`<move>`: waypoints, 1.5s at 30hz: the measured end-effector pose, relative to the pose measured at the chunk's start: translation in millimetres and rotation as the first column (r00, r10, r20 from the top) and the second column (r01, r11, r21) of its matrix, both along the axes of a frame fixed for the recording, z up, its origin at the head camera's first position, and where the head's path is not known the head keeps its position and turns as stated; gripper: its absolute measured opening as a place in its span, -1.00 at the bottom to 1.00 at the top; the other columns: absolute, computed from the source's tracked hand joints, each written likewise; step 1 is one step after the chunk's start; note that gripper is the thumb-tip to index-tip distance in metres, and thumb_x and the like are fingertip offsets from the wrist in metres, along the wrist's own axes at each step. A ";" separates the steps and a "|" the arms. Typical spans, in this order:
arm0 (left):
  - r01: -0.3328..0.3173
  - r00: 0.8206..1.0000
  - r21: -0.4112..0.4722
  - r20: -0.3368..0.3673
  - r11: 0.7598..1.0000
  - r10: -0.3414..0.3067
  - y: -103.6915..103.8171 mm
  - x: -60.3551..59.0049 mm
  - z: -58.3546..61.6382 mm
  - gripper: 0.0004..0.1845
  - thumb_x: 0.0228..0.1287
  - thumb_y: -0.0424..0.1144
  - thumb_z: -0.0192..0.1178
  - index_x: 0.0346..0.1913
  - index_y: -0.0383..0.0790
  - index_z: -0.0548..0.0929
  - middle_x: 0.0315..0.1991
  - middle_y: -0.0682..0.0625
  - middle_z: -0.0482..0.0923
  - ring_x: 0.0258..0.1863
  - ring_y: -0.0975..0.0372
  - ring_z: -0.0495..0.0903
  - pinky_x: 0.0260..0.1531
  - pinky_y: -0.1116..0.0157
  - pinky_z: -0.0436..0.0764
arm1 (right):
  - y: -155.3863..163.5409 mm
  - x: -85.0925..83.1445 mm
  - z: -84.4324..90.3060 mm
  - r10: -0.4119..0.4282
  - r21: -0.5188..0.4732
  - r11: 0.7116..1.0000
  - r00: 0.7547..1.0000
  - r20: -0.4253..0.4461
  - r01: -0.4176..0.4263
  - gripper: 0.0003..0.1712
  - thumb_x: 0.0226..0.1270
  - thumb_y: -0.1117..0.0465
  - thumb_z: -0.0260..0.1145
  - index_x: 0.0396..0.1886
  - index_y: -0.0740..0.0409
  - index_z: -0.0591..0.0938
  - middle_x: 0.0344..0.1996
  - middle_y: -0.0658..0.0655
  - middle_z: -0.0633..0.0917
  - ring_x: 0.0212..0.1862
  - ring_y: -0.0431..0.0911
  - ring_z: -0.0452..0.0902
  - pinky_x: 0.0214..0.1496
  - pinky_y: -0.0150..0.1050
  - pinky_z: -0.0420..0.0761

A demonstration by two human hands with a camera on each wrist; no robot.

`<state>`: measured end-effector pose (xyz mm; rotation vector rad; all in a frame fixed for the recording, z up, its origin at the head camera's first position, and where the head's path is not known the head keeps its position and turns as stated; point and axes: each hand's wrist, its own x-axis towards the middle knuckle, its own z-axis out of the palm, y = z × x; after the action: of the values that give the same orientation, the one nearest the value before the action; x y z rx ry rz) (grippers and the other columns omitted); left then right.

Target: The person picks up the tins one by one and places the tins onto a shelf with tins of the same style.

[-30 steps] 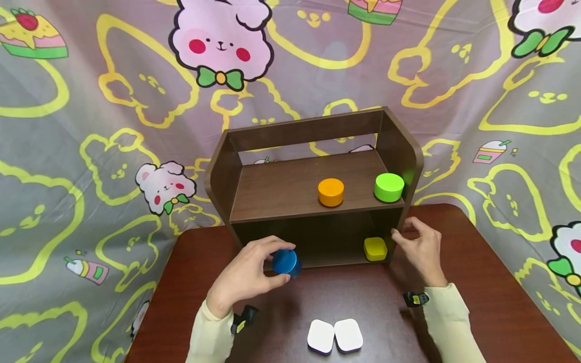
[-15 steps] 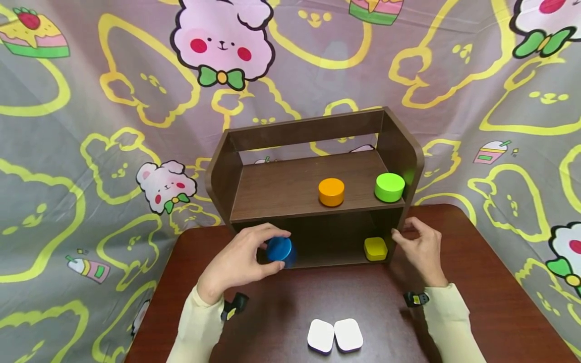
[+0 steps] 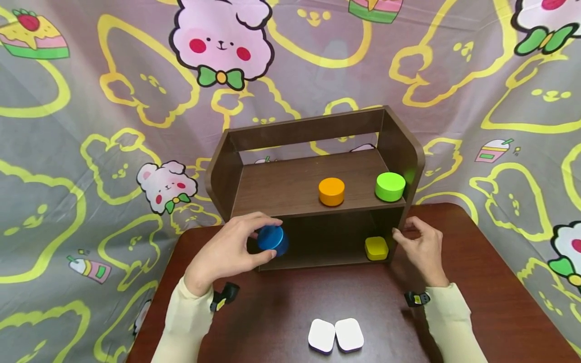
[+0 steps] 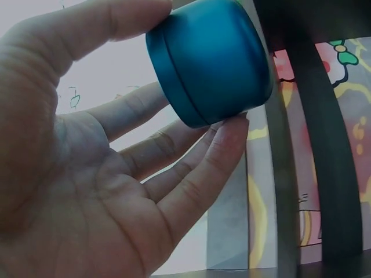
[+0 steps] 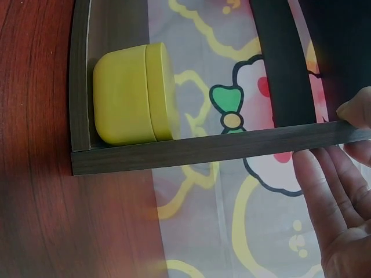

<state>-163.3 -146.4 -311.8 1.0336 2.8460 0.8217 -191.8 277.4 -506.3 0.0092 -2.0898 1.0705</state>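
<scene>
Cartoon cloth backdrop (image 3: 68,151), brown table (image 3: 476,282), wooden shelf (image 3: 290,186)

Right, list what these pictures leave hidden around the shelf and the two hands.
- Head view: the left hand covers part of the blue tin.
- Left wrist view: the tin's top face is turned away.
- Right wrist view: the right hand is cut off by the edge; the shelf hides its thumb.

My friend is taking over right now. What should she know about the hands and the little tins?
Left hand grips the blue tin at the left mouth of the shelf's lower level, not set down.
Right hand rests open on the shelf's right side panel.
Done: orange tin and green tin on the upper level, yellow tin below.
Left: probably the blue tin, perhaps the two white tins on the table.
</scene>
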 end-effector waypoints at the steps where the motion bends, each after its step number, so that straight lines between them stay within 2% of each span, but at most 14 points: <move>1: 0.004 1.000 -0.001 -0.006 1.000 -0.004 0.0 -0.8 1.9 -0.38 0.13 -0.12 0.54 0.29 0.01 0.64 0.09 0.13 0.69 -0.05 0.24 0.67 -0.02 0.20 0.76 | 0.1 0.0 0.2 0.000 0.001 1.000 1.000 -0.002 0.000 -0.80 -0.05 0.40 0.59 -0.50 0.18 0.69 -0.54 0.21 0.77 -0.39 -0.65 0.47 -0.29 -0.41 0.45; 10: 0.028 0.999 0.003 -0.018 1.000 -0.028 -3.4 -9.4 18.4 -0.38 0.14 -0.14 0.54 0.30 -0.05 0.64 0.09 0.07 0.70 -0.03 0.20 0.68 0.01 0.11 0.78 | -0.2 0.3 0.7 0.004 0.025 1.000 1.000 -0.012 -0.003 -0.79 -0.04 0.39 0.59 -0.52 0.16 0.67 -0.55 0.20 0.77 -0.42 -0.49 0.55 -0.30 -0.36 0.45; 17: 0.044 0.999 -0.002 -0.010 0.999 -0.044 -9.8 -18.7 27.8 -0.38 0.18 -0.18 0.51 0.33 -0.14 0.62 0.11 -0.02 0.71 -0.03 0.13 0.73 0.03 0.01 0.77 | -1.2 0.6 3.3 0.022 -0.007 1.000 1.000 0.005 -0.022 -0.82 -0.01 0.40 0.58 -0.47 0.20 0.70 -0.51 0.24 0.79 -0.35 -0.77 0.40 -0.24 -0.62 0.36; 25: 0.025 1.000 -0.038 -0.014 0.999 -0.026 -12.7 -26.0 37.1 -0.38 0.18 -0.20 0.48 0.33 -0.12 0.61 0.14 -0.05 0.70 -0.01 0.09 0.70 -0.02 0.04 0.79 | -1.3 0.1 1.6 0.022 -0.002 1.000 1.000 -0.006 -0.022 -0.81 -0.03 0.42 0.58 -0.48 0.20 0.69 -0.52 0.25 0.78 -0.36 -0.78 0.39 -0.24 -0.62 0.35; 30: 0.030 1.000 -0.054 0.010 0.998 -0.029 -12.6 -31.4 46.1 -0.38 0.20 -0.24 0.47 0.34 -0.17 0.58 0.18 -0.10 0.68 0.00 0.06 0.71 -0.07 0.08 0.80 | -0.1 -1.6 0.6 0.016 0.005 1.000 1.000 -0.011 -0.016 -0.79 -0.04 0.40 0.59 -0.50 0.19 0.66 -0.53 0.23 0.77 -0.39 -0.72 0.42 -0.31 -0.57 0.37; 35: 0.026 1.000 -0.086 -0.004 0.996 -0.027 -11.5 -37.4 54.4 -0.38 0.19 -0.25 0.45 0.34 -0.19 0.58 0.19 -0.13 0.67 0.02 0.03 0.70 -0.07 0.09 0.80 | 0.8 -1.7 1.1 0.007 -0.003 1.000 1.000 0.005 -0.007 -0.78 -0.04 0.39 0.60 -0.50 0.17 0.66 -0.52 0.22 0.78 -0.44 -0.49 0.55 -0.34 -0.61 0.36; 38: 0.014 1.000 -0.107 -0.011 0.994 -0.015 -11.5 -41.0 58.5 -0.38 0.17 -0.25 0.44 0.34 -0.18 0.58 0.19 -0.12 0.66 0.01 0.04 0.68 -0.08 0.09 0.80 | 0.5 -1.3 1.6 0.007 -0.003 1.000 1.000 0.014 -0.007 -0.78 -0.03 0.39 0.60 -0.50 0.16 0.67 -0.51 0.21 0.78 -0.44 -0.35 0.61 -0.33 -0.53 0.41; 41: 0.007 1.000 -0.121 -0.014 0.993 -0.009 -10.7 -45.5 62.2 -0.39 0.16 -0.25 0.43 0.33 -0.19 0.59 0.19 -0.12 0.67 -0.01 0.04 0.67 -0.07 0.07 0.79 | 0.1 -0.7 1.9 0.008 -0.006 1.000 1.000 0.019 -0.008 -0.79 -0.03 0.38 0.60 -0.49 0.16 0.68 -0.50 0.21 0.79 -0.43 -0.34 0.61 -0.32 -0.48 0.42; 45: 0.003 1.000 -0.140 -0.017 0.990 -0.006 -8.2 -51.3 65.9 -0.39 0.14 -0.23 0.44 0.31 -0.18 0.61 0.20 -0.12 0.67 0.02 0.03 0.67 -0.04 0.02 0.79 | 0.1 -0.1 1.6 0.003 -0.007 1.000 1.000 0.022 -0.003 -0.79 -0.03 0.37 0.60 -0.48 0.15 0.69 -0.50 0.21 0.79 -0.46 -0.39 0.58 -0.37 -0.56 0.37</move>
<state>-214.6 -154.6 -246.0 1.0336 2.8659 0.6051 -191.8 277.5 -504.7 -0.0027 -2.1058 1.0842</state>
